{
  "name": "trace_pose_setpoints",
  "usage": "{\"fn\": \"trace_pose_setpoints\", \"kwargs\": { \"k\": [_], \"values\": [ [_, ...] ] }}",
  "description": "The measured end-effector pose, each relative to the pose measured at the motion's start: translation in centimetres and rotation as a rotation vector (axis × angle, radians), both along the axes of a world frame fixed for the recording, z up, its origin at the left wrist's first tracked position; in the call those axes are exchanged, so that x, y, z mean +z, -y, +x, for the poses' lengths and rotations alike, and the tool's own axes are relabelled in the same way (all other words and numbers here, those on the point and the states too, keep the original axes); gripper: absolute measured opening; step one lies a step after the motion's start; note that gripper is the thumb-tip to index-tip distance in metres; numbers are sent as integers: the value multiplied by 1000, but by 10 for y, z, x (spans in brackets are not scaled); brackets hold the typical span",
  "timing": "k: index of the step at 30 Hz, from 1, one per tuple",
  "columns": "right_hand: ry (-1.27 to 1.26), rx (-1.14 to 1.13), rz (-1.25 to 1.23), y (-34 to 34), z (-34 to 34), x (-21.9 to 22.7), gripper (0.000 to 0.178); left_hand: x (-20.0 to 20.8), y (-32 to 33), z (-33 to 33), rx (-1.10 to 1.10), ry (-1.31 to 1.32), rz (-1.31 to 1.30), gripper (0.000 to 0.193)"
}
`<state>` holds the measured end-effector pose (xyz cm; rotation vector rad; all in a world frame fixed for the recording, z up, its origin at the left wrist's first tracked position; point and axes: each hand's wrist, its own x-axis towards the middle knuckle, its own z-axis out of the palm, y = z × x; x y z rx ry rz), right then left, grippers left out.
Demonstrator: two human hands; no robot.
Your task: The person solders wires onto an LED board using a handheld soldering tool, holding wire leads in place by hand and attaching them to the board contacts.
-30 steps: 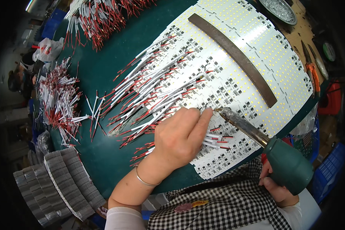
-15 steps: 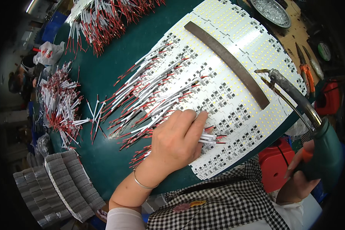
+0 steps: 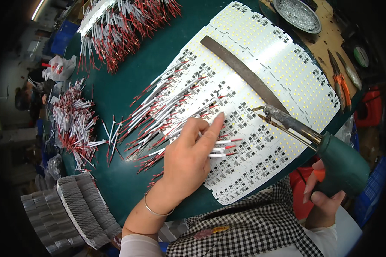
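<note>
Soldering gun [image 3: 345, 165] sits in the right hand [image 3: 325, 204], whose fingers wrap its green handle; its metal tip is over the white circuit panel [image 3: 283, 73], near a brown curved strip [image 3: 244, 70]. Left hand [image 3: 186, 156], also over the panel, curls around 1 small bunch of red-ended white wires [image 3: 218, 149]; whether its fingertips pinch anything I cannot tell. Similar wires overhang the panel's left edge, above the green table [image 3: 116, 92].

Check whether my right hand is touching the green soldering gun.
Touching. The head view shows your right hand gripping the green soldering gun by its handle, with no gap visible.
</note>
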<state>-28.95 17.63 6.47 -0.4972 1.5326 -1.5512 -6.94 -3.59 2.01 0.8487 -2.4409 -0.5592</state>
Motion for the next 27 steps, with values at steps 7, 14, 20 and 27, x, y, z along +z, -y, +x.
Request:
{"fn": "trace_pose_setpoints", "kwargs": {
  "k": [7,14,20,27],
  "values": [
    [86,71,92,-2,0,1,70,-2,2,-6,-71,-11,-69,51],
    [16,143,12,-4,-3,-10,65,-10,1,-13,-38,-53,-110,43],
    [32,83,86,3,6,-6,62,-8,-2,-16,-22,-32,-107,42],
    [1,189,111,8,3,-9,60,-11,-2,-15,-40,-45,-90,43]
  ]
}}
